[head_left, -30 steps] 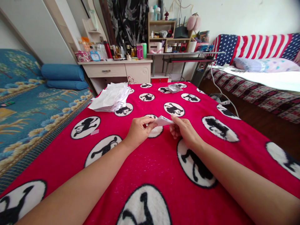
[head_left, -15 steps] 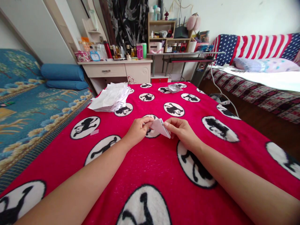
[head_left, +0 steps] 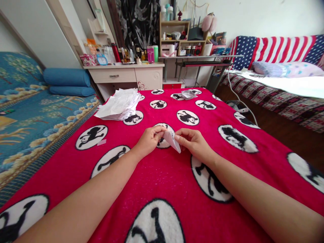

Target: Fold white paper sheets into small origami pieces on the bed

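Observation:
A small folded white paper (head_left: 172, 140) is held up over the red blanket, near the middle of the view. My left hand (head_left: 151, 137) pinches its upper left corner between thumb and fingers. On the other side, my right hand (head_left: 191, 140) has its thumb and fingers closed at the paper's right edge. Dark print shows along that edge. The paper tilts, its lower corner pointing down towards me. My right fingertips are partly hidden behind the thumb and the paper.
A stack of loose white papers (head_left: 118, 104) lies at the far left of the red blanket (head_left: 157, 175). Another folded paper (head_left: 187, 95) lies at the far end. A small paper scrap (head_left: 102, 142) is on the left. Beyond stand a cream dresser (head_left: 124, 75) and a desk.
The folded paper has turned a little, its lower corner swinging down and left. My right hand has shifted slightly left along with it. My left hand stays almost in place.

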### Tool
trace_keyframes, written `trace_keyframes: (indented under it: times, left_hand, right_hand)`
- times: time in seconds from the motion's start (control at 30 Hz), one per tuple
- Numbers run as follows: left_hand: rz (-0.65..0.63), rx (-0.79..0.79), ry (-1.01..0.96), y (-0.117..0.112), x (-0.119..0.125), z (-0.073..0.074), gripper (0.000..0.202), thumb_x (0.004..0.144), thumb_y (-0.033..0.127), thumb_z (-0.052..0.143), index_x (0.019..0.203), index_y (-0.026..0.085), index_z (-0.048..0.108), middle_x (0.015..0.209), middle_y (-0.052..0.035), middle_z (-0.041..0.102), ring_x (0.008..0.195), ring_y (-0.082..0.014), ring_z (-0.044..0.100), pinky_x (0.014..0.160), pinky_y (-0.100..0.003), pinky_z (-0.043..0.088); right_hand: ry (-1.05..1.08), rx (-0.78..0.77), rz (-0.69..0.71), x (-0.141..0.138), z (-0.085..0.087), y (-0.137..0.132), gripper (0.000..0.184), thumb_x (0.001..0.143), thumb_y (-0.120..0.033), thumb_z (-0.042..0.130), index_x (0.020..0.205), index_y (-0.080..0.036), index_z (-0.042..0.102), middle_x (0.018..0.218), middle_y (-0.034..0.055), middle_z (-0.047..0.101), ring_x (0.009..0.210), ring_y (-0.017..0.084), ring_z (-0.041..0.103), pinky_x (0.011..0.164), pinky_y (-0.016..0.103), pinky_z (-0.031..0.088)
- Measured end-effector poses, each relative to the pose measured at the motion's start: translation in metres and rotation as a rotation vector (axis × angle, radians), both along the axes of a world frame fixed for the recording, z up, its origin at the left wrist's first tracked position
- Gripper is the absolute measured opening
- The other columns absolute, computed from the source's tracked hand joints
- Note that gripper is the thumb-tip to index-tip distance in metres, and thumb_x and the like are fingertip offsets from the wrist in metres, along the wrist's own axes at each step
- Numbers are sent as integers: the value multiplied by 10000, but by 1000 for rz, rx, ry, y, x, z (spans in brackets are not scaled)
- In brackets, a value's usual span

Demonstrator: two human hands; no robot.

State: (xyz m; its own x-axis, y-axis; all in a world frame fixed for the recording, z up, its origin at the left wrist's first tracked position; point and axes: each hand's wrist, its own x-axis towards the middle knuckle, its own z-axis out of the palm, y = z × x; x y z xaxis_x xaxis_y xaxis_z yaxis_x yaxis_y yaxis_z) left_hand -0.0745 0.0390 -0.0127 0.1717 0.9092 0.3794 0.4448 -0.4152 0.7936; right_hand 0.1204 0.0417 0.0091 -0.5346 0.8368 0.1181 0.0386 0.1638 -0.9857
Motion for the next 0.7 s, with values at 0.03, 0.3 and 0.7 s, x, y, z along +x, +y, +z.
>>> trace_keyframes:
  times: [0.03,0.3,0.7]
  left_hand:
    - [0,4,0,0,1,1,209,841,180,487,893,150,687,753,-10,651,621,-106,548,571,-193,433]
    - [123,223,158,-7,8,2,250,819,134,568,1023,199,696,1077,-71,623,1022,-178,587,775,-253,508]
    - [26,251,179,-16,19,10,467,721,52,551,1172,157,612,1153,-102,613,1093,-207,577,969,-331,470]
  right_hand:
    - [-18,12,-11,-1,-1,0,275,786,-440,633,800,-165,623,611,-20,569,509,99,507,482,207,403]
    - [-180,182,-218,-4,-9,2,168,802,-337,590,737,-182,596,604,5,605,522,132,552,475,223,404]
    - [-189,277,-372,-5,-8,0,102,764,-269,593,696,-194,581,594,13,609,522,139,561,475,237,415]
